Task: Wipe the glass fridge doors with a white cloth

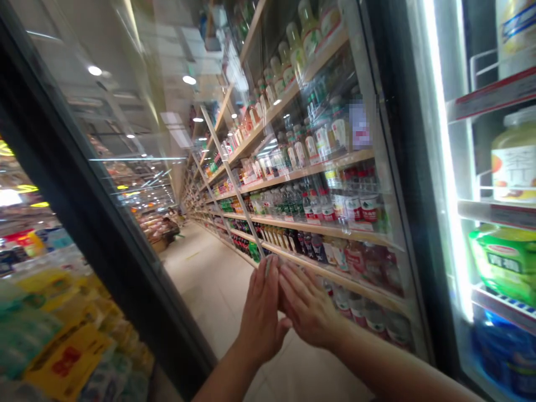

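Note:
Both of my hands lie flat on the glass door (176,167) of a shop fridge, side by side, low in the pane. My left hand (262,312) has its fingers stretched upward and together. My right hand (307,310) lies beside it with fingers extended, and the thumbs meet between them. Neither hand holds anything. The door's black frame (104,223) runs diagonally down on the left.
Through the glass I see long shelves of bottled drinks (318,206) along a tiled aisle (209,279). On the right, the lit fridge interior (506,262) holds bottles and green packs on racks. Yellow and blue packaged goods (50,335) are stacked at the lower left.

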Available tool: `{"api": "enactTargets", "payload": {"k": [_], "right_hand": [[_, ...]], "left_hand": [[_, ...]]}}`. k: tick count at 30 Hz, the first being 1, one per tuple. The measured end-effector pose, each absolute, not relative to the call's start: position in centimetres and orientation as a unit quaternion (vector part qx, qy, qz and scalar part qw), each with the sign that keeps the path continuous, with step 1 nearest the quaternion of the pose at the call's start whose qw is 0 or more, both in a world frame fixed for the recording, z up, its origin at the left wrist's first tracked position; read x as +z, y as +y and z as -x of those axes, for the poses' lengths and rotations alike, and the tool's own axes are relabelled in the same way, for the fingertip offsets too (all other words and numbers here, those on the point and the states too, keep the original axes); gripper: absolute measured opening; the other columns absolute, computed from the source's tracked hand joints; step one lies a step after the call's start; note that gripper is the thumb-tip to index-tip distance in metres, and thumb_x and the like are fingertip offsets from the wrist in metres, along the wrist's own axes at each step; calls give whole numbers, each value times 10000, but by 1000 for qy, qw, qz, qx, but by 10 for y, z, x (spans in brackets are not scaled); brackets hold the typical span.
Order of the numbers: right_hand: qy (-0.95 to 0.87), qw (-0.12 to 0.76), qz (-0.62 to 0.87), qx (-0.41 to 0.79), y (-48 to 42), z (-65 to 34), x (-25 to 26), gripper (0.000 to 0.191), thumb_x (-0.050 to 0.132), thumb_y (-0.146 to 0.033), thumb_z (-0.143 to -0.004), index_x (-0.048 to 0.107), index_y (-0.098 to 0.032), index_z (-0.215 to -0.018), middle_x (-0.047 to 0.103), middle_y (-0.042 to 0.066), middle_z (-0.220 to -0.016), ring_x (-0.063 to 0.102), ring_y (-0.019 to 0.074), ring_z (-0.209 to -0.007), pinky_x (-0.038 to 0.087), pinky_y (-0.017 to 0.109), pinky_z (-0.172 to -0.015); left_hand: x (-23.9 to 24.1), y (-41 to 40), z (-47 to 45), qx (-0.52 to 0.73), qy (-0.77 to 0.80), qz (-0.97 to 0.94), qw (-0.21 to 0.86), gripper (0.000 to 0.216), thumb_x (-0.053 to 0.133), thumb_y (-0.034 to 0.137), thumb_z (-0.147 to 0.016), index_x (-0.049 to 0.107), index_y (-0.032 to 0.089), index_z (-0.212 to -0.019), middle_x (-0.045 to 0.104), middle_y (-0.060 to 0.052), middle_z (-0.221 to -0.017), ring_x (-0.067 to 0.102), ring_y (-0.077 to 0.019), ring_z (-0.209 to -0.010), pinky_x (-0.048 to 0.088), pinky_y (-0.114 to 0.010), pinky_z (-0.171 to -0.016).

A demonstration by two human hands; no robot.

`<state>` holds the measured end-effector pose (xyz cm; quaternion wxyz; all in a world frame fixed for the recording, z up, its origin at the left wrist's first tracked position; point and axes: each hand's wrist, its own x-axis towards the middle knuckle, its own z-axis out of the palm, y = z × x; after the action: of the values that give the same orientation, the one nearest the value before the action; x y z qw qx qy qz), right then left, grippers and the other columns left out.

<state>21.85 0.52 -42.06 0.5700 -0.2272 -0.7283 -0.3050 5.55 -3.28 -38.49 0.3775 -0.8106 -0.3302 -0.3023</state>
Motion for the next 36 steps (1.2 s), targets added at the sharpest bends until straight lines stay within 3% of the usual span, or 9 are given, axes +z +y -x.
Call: {"api": "enactTargets", "payload": {"k": [2,4,7,10,14,17,21,27,36], "right_hand": [[-737,566,229,-290,-2,-200,-430,522,376,-239,-980,471,-36,-1451,508,157,-1514,301,276,-1514,310,449,-1222],[-721,575,257,-288,-3,-190,-440,500,424,-198,-958,504,-64,-1433,529,135,-1502,295,274,-1516,278,447,-1236],[-713,577,276,-288,0,-193,-452,512,475,-94,-902,545,-128,-1407,578,83,-1464,311,235,-1509,180,431,-1273],[-721,581,269,-266,-4,-200,-452,527,464,-89,-852,567,-105,-1369,590,108,-1442,333,240,-1496,196,443,-1264],[-744,562,278,-231,-13,-195,-446,645,540,-327,-834,504,-36,-1409,483,201,-1515,326,330,-1487,372,502,-1161],[-747,551,275,-252,-11,-190,-452,629,577,-377,-866,508,-103,-1428,491,166,-1521,345,331,-1478,408,493,-1134],[-727,562,250,-305,2,-185,-443,392,545,-231,-935,607,-214,-1322,539,66,-1503,368,254,-1477,321,445,-1212],[-717,566,269,-306,6,-174,-374,517,530,-259,-973,468,-223,-1485,421,50,-1591,264,236,-1533,181,469,-1282],[-689,583,296,-314,8,-181,-404,501,482,-212,-963,506,-160,-1461,502,62,-1535,294,238,-1517,90,436,-1292]], "left_hand": [[-384,-37,-54,-349,-323,812,339,775,12,586,-983,-56,110,-1591,191,-229,-1634,241,-290,-1518,342,-482,-1185],[-384,-41,-46,-371,-298,801,364,704,109,558,-1009,-30,206,-1603,123,-174,-1664,252,-296,-1515,361,-505,-1172],[-384,-46,-24,-366,-316,743,463,667,446,373,-998,161,292,-1595,146,-77,-1675,198,-324,-1528,236,-558,-1229],[-387,-44,-3,-335,-409,675,515,754,598,251,-921,234,256,-1582,220,-94,-1650,161,-314,-1537,132,-554,-1258],[-394,-34,8,-324,-444,635,542,754,597,223,-918,236,224,-1580,239,-120,-1633,138,-304,-1539,105,-567,-1259],[-398,-29,7,-324,-447,625,552,762,603,217,-911,237,205,-1579,237,-130,-1628,145,-309,-1537,129,-573,-1255],[-399,-29,6,-322,-444,623,558,767,616,213,-903,248,197,-1575,240,-131,-1626,138,-309,-1538,130,-569,-1258],[-399,-29,7,-336,-442,622,552,763,611,218,-907,246,230,-1577,239,-114,-1630,145,-309,-1537,137,-579,-1255],[-401,-26,9,-333,-445,626,547,781,631,265,-908,236,217,-1580,218,-115,-1639,124,-320,-1541,115,-578,-1255]]}}
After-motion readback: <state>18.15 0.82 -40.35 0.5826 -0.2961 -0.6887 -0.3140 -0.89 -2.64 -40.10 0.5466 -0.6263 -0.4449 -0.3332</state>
